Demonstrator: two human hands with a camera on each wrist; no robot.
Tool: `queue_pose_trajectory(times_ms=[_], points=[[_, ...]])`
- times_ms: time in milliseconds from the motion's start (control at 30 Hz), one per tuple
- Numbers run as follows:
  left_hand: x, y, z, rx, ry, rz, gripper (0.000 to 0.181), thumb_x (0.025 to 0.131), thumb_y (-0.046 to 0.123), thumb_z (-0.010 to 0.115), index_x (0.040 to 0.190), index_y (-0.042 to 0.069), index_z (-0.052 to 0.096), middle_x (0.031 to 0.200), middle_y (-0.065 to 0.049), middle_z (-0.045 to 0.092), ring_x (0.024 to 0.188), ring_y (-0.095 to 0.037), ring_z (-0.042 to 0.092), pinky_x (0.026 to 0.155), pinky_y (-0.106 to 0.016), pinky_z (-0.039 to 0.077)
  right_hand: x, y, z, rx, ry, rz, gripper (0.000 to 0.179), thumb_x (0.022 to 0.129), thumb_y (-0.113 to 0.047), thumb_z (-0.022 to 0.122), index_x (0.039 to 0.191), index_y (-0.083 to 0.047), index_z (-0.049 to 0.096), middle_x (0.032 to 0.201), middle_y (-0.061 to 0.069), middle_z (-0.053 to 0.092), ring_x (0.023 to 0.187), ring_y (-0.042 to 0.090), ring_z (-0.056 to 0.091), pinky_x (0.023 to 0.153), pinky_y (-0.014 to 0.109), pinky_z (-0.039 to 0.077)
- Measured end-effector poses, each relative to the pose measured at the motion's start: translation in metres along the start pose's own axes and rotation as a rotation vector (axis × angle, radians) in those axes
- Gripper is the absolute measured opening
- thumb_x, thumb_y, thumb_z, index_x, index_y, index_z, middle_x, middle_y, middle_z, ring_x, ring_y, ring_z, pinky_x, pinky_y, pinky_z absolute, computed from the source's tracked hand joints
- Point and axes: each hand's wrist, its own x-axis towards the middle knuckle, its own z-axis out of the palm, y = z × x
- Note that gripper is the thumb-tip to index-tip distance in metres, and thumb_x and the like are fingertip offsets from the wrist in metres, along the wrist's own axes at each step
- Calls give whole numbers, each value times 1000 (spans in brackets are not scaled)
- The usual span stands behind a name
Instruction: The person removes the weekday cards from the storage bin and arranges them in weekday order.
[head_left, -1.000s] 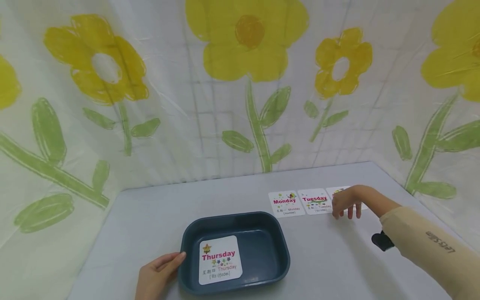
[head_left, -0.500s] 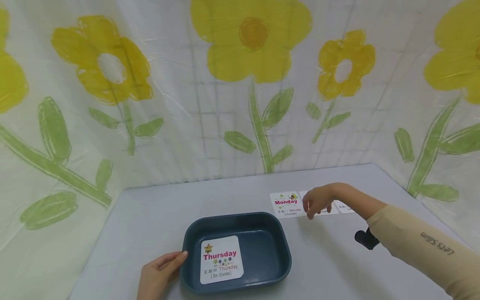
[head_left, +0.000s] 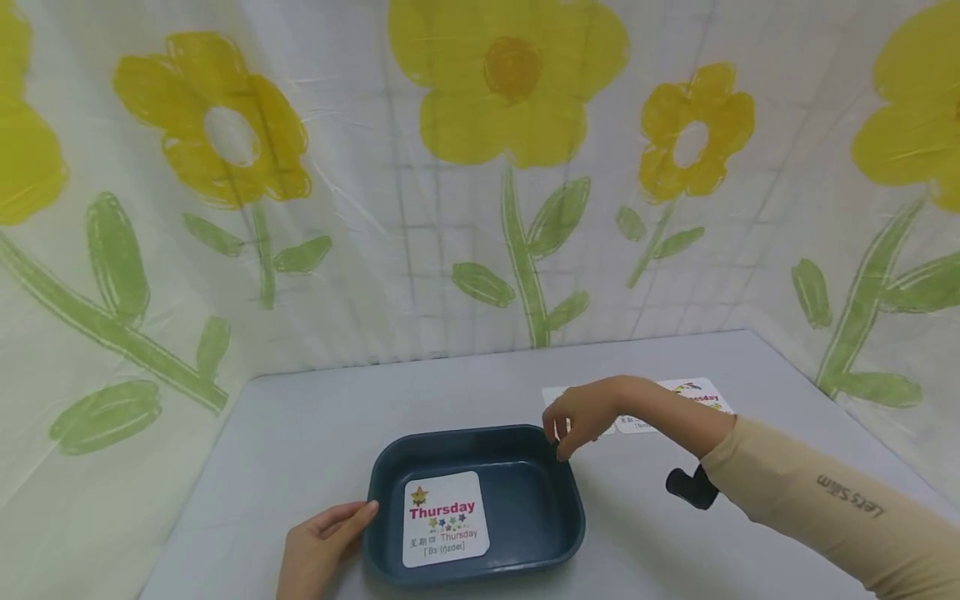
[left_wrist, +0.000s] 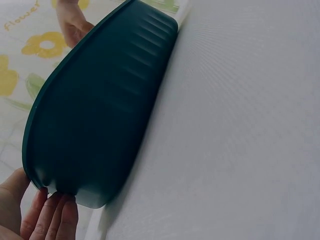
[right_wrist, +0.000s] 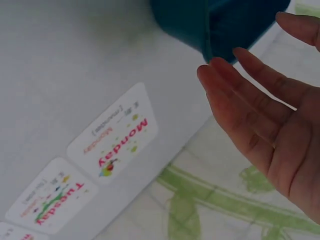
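Note:
A dark blue-green plastic basin (head_left: 528, 508) stands on the table, with a white "Thursday" card (head_left: 446, 521) lying inside at its left. My left hand (head_left: 322, 542) holds the basin's left end. In the left wrist view its thumb is at the rim and its fingers (left_wrist: 55, 215) lie against the outer wall. My right hand (head_left: 588, 414) hovers by the basin's back right corner, fingers loosely bent and holding nothing. Behind it lie the "Monday" card (right_wrist: 117, 132), the "Tuesday" card (right_wrist: 52, 197) and a third card (head_left: 705, 396), all in a row. The right hand and forearm partly cover them in the head view.
The white table (head_left: 300, 450) reaches back to a curtain (head_left: 360, 275) printed with yellow flowers. A black device (head_left: 693, 487) hangs under the right wrist. A beige sleeve (head_left: 817, 492) covers the right forearm.
My right hand has moved left from the third card, past Tuesday and Monday, to the basin's back right corner. The left hand keeps its hold, and the cards and basin stay put.

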Motion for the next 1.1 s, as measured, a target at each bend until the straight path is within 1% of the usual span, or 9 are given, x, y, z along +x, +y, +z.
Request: queue_pose_trajectory(times_ms=[133,233,433,500,567,667,833,900,1100], points=[[2,-2,0,-5,2,4,75,68,61,70,109,-1,64,112,-19,64,97,-28,63,83,-39,53,10,-13,8,-27,46,-78,22,81,-27,67,99,-15,64,90,-9,61,81,7,56,72,23,51],[2,-3,0,-7,0,7,74,68,60,70,108,-1,64,110,-19,65,97,-28,63,83,-39,53,21,-20,20,9,76,-142,24,82,-27,67,101,-14,64,89,-10,62,80,4,55,72,19,50],[-1,-2,0,-21,-6,11,73,69,59,70,108,-1,64,109,-18,66,95,-26,64,82,-38,54,41,-33,46,66,90,-272,25,83,-26,68,104,-13,63,94,-10,63,80,-1,55,73,14,49],[-2,-1,0,-25,-10,12,72,69,59,70,108,-1,64,109,-18,66,94,-25,64,81,-38,54,47,-37,54,43,110,-309,26,83,-26,68,106,-14,63,96,-9,63,82,-1,55,74,14,48],[-2,0,0,-24,-10,12,72,69,59,70,108,-1,65,109,-18,66,93,-25,65,81,-37,54,52,-43,63,-4,143,-341,29,84,-28,67,108,-14,62,102,-8,61,88,0,54,79,16,48],[-3,1,-1,-23,-10,10,72,69,59,70,107,-1,65,110,-18,65,92,-23,65,80,-37,55,60,-52,77,-56,195,-368,37,84,-32,67,115,-15,59,114,-5,56,99,3,51,86,19,46],[-3,2,-1,-33,-7,11,71,69,59,71,107,-1,65,109,-18,66,91,-22,65,79,-36,55,67,-67,93,-78,268,-388,47,82,-36,68,124,-18,53,129,1,46,105,7,48,84,20,47],[-3,2,-1,-37,-9,16,71,70,58,71,107,-2,65,108,-18,66,90,-22,65,79,-36,55,67,-72,95,-85,285,-391,50,82,-36,68,125,-19,52,133,2,43,109,9,47,84,21,47],[-3,3,-2,-48,-20,38,70,71,56,71,106,-3,65,107,-19,66,90,-24,65,78,-36,55,75,-81,101,-97,298,-387,53,80,-35,70,127,-21,49,141,6,37,125,18,40,88,30,50]])
